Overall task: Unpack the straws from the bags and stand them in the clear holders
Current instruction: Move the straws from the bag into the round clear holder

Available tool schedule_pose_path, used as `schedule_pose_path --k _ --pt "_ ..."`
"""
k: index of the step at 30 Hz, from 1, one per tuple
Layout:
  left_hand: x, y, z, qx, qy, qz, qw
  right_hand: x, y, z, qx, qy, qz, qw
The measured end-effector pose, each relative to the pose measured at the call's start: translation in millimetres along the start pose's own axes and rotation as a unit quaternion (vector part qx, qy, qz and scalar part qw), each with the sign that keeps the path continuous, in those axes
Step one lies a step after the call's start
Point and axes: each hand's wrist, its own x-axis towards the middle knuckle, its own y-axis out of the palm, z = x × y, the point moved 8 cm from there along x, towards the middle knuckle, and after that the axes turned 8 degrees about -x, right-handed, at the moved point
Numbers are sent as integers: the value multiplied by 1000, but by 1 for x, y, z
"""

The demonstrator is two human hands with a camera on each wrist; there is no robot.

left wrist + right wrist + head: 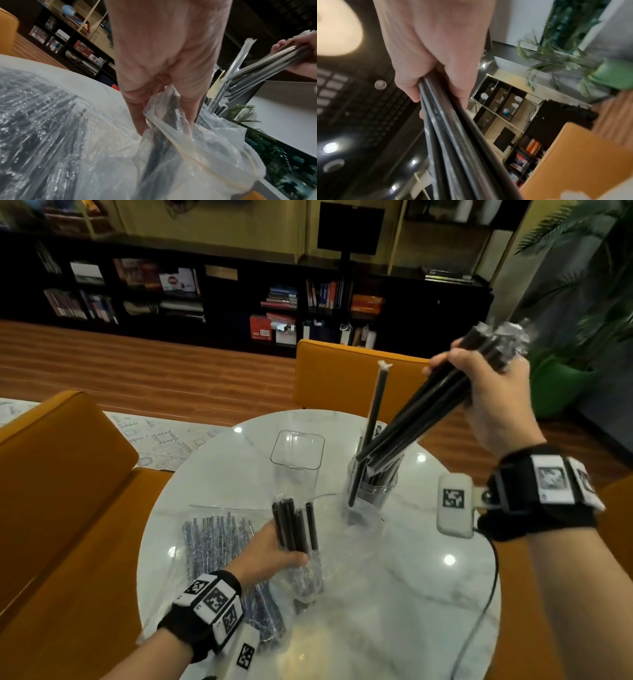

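My right hand grips a bundle of black wrapped straws, held slanting, with their lower ends over the round clear holder that has several black straws in it. In the right wrist view the straw bundle runs out of my right hand. My left hand holds an open clear bag with several black straws sticking up out of it. In the left wrist view my left hand pinches the bag. A square clear holder stands empty behind the bag.
A sealed bag of patterned straws lies on the white marble table at the left. Orange chairs surround the table. A cable runs along the table's right edge. A potted plant stands at the right.
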Motion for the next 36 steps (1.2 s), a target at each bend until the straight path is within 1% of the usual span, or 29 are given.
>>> schedule_pose_path --k 2,4,7,10,13,17,19,22,23,24,25,26,27,28,29,30,31,32,33,34,36 --pt "-1 1 1 4 -9 1 1000 17 17 -4 -78 -14 18 997" --pt "-1 2 0 4 -9 7 1000 25 30 -20 -143 -8 40 989" --pt "-1 1 -3 7 -5 9 1000 30 35 -35 -184 -13 36 982" --pt "-1 -2 -2 9 -8 7 1000 32 29 -36 -186 -24 16 982" --pt "0 -2 5 13 -36 29 999 33 26 -41 -176 -7 18 984" --pt "2 3 3 28 -54 68 996 27 29 -56 -186 20 30 982" --pt "3 4 -3 20 -59 73 995 24 29 -63 -185 30 28 982" --pt "2 -1 -12 50 -78 71 993 24 26 -66 -169 44 18 985" --pt "2 -5 -16 63 -86 59 993 24 24 -66 -164 46 15 985" --pt "0 -12 -22 83 -87 28 992 24 22 -66 -161 47 12 986" --pt "-3 -22 -33 107 -74 -25 991 24 20 -66 -156 48 9 987" --pt "-7 -33 -48 117 -42 -91 988 23 17 -66 -149 51 6 987" --pt "-13 -42 -68 116 9 -152 982 22 14 -66 -141 56 0 988" --pt "-16 -48 -88 109 64 -196 973 21 11 -67 -130 62 -6 990" --pt "-14 -46 -108 100 99 -208 968 20 7 -68 -118 68 -11 991" --pt "-7 -39 -122 94 110 -192 971 19 5 -69 -109 71 -14 991" --pt "5 -27 -132 91 104 -164 977 18 3 -69 -105 73 -16 992" --pt "22 -14 -135 84 82 -133 984 17 2 -70 -101 75 -18 992" --pt "39 -2 -134 75 45 -107 990 17 1 -70 -97 78 -20 992" --pt "55 8 -130 66 1 -91 994 16 0 -70 -91 81 -22 992" --pt "82 21 -117 41 -69 -88 993 16 -2 -71 -83 87 -26 992"
